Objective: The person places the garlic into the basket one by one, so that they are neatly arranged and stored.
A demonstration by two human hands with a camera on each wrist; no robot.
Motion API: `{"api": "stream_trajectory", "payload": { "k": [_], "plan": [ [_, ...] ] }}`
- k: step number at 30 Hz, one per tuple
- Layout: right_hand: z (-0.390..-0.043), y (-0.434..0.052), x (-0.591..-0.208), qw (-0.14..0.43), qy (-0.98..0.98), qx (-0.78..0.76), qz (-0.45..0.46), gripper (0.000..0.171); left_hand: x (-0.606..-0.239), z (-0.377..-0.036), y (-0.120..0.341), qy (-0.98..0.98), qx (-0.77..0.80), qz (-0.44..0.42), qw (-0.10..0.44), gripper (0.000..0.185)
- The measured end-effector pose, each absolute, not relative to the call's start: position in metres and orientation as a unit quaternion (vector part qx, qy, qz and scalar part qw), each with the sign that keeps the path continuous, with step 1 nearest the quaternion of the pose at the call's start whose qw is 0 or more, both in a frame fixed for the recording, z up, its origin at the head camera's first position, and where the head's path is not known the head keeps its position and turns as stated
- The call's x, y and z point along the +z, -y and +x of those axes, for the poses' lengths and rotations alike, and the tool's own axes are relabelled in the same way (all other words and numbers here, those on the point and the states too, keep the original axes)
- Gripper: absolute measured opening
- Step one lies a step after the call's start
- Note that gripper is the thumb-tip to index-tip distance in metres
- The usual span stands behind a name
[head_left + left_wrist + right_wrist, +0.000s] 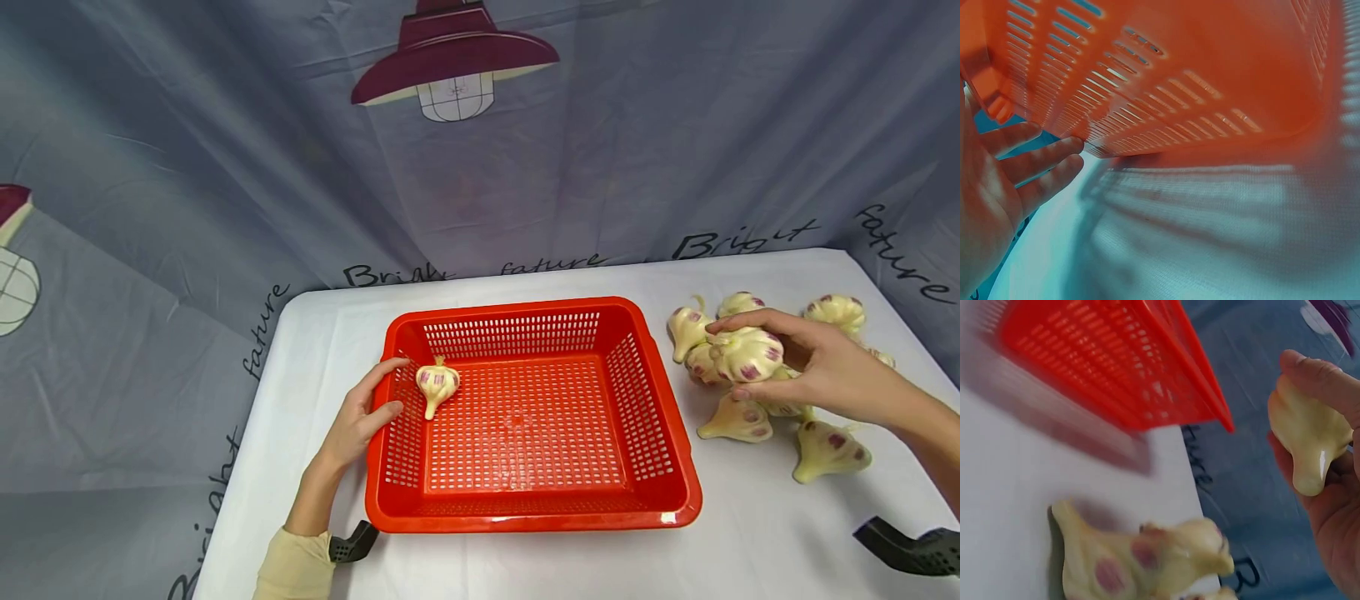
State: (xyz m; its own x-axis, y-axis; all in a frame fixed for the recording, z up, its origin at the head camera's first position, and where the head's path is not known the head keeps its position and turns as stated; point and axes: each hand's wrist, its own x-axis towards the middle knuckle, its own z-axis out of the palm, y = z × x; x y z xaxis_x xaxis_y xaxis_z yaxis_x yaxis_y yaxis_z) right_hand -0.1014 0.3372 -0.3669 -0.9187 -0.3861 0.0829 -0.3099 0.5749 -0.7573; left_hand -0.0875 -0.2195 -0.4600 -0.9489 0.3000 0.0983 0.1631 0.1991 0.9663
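Observation:
My left hand (357, 423) holds the left rim of a red plastic basket (517, 523), with the thumb and a finger over the edge. Its other fingers (1054, 153) lie along the basket's outer wall in the left wrist view. Inside the basket, near its left wall, lies one garlic bulb (437, 381) with purple patches. At the right, my right hand (840, 367) grips another garlic bulb (748, 354) between thumb and fingers, raised over the pile. The right wrist view shows that held bulb (1310, 419) with its stem pointing down.
Several more garlic bulbs lie on the white table right of the basket, among them one at the front (828, 450) and one at the back (836, 312). A grey printed curtain (637, 150) hangs behind the table (330, 333). Black wrist mounts (911, 546) show at both forearms.

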Motion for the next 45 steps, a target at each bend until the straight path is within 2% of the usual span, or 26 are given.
{"api": "stream_trajectory", "payload": {
  "k": [14, 20, 27, 35, 45],
  "plan": [
    [-0.135, -0.272, -0.345, 0.155, -0.837, -0.446, -0.277, 0.065, -0.458, -0.086, 0.221, -0.766, 0.623, 0.15, 0.053, 0.056],
    [-0.147, -0.253, -0.35, 0.198, -0.815, -0.456, -0.3, 0.06, -0.458, -0.087, 0.218, -0.765, 0.623, 0.157, 0.052, 0.055],
    [-0.165, -0.21, -0.365, 0.248, -0.804, -0.433, -0.324, 0.056, -0.458, -0.088, 0.219, -0.764, 0.624, 0.156, 0.051, 0.054],
    [-0.178, -0.162, -0.372, 0.278, -0.801, -0.365, -0.385, 0.055, -0.459, -0.088, 0.219, -0.764, 0.623, 0.161, 0.049, 0.054],
    [-0.2, -0.11, -0.379, 0.301, -0.796, -0.33, -0.409, 0.054, -0.458, -0.088, 0.219, -0.763, 0.624, 0.158, 0.054, 0.054]
  ]
}}
